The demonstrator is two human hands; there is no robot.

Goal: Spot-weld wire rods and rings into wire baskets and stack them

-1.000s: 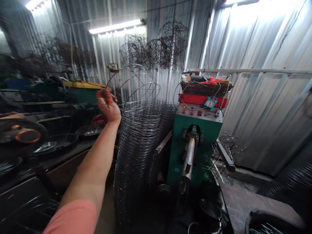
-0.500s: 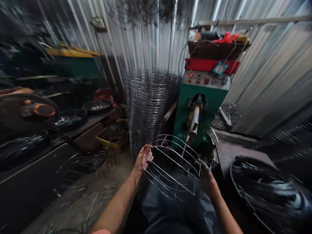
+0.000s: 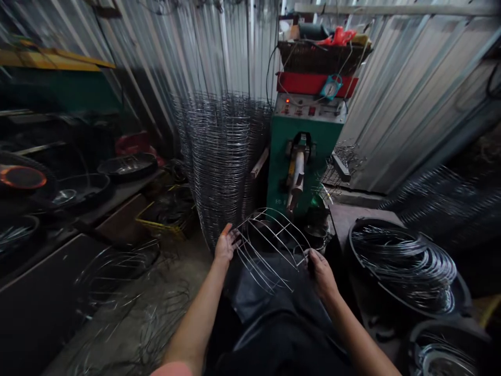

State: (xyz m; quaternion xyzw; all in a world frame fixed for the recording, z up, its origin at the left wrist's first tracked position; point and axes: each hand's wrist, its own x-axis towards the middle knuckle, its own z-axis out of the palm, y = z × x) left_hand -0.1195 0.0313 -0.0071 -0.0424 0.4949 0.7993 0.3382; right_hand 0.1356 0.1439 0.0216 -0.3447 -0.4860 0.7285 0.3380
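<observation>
Between my two hands, over my lap, is a curved wire frame [image 3: 277,235] of thin bowed wires joined by short cross wires. My left hand [image 3: 226,247] supports its left end, thumb raised and fingers partly curled at the wires. At the opposite end, my right hand [image 3: 320,269] pinches the wire edge between thumb and fingers. Just beyond the frame stands a green machine [image 3: 282,151], with a thick metal arm [image 3: 296,180] sticking out toward me. Dark material covers my lap [image 3: 285,324].
Tall stacks of wire rings [image 3: 219,167] stand left of the machine. A round black tub [image 3: 354,256] holds curved wires at right, another tub [image 3: 415,334] below it. Left are a yellow crate [image 3: 146,222], shallow pans [image 3: 127,166] and loose wires [image 3: 156,324] on the floor.
My view has turned right and steadied. The wire frame is tilted differently, and the left hand's grip looks looser, its thumb now raised. Both hands remain at the frame's ends.
</observation>
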